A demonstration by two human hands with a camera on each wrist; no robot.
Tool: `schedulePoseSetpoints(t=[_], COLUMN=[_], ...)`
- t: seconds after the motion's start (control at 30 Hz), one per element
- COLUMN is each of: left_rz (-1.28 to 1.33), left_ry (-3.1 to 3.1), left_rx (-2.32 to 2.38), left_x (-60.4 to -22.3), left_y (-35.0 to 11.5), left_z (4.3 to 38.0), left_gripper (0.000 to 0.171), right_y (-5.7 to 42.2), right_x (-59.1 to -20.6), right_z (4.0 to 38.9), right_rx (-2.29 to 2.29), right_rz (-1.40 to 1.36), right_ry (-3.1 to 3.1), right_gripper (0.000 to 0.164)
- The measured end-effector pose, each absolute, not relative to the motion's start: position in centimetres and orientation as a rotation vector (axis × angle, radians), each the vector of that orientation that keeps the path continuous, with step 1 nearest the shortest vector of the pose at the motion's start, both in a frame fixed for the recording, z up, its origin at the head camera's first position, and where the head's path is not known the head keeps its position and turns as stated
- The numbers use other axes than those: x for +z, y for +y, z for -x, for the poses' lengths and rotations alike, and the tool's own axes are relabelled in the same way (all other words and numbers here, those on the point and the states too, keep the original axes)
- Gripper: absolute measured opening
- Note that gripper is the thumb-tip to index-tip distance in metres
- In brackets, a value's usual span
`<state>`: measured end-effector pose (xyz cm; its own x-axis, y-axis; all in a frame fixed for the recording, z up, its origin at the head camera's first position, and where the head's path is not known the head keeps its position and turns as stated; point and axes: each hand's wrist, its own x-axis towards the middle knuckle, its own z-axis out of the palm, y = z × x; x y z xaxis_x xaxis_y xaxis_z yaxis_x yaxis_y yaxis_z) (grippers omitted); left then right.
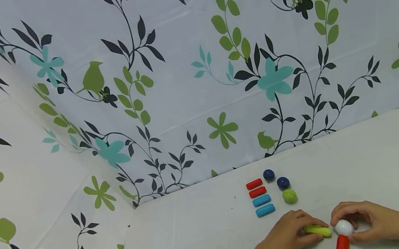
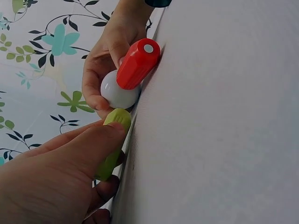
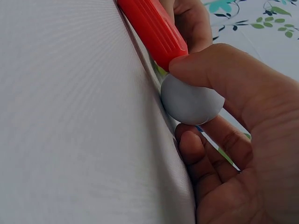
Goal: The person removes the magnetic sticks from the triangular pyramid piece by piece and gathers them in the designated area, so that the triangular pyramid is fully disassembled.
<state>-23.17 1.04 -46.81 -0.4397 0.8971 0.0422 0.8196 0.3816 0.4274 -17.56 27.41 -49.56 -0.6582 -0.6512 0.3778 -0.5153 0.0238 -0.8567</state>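
My left hand (image 1: pixel 291 236) pinches a yellow-green rod (image 1: pixel 317 230) between thumb and fingers, low over the white table. Its tip points at a white ball (image 1: pixel 344 227), with a narrow gap between them in the head view. Thumb and fingers of my right hand (image 1: pixel 375 218) hold that ball from the right. A red rod (image 1: pixel 341 247) meets the ball's near side and runs toward the lower edge of the head view. In the left wrist view, the red rod (image 2: pixel 138 64) shows a small pale disc on its free end.
Beyond the hands lie two short red rods (image 1: pixel 257 192), two blue rods (image 1: pixel 265 210), two dark blue balls (image 1: pixel 283 183) and a green ball (image 1: pixel 290 196). A leaf-and-bird patterned cloth (image 1: pixel 184 78) stands behind the white tabletop (image 1: pixel 187 241).
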Motion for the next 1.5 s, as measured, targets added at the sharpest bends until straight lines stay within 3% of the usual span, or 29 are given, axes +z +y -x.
schedulePoseSetpoints(t=[0.67, 0.97, 1.5], left_rz=[-1.226, -1.146, -1.060], left_ry=[2.485, 2.477, 2.959], left_rx=[0.856, 1.007, 0.899], left_x=[-46.8, -47.1, -47.6], left_y=[-2.9, -4.8, -5.8], left_z=[23.5, 24.4, 24.5], left_gripper=[0.029, 0.021, 0.019], right_y=[27.4, 27.4, 27.3], right_x=[-49.6, -49.5, -49.7], right_z=[17.5, 17.5, 17.6], right_rx=[-1.710, -1.712, -1.736], right_rz=[1.202, 1.172, 1.193], right_ry=[2.144, 2.155, 2.143], right_gripper=[0.035, 0.034, 0.036])
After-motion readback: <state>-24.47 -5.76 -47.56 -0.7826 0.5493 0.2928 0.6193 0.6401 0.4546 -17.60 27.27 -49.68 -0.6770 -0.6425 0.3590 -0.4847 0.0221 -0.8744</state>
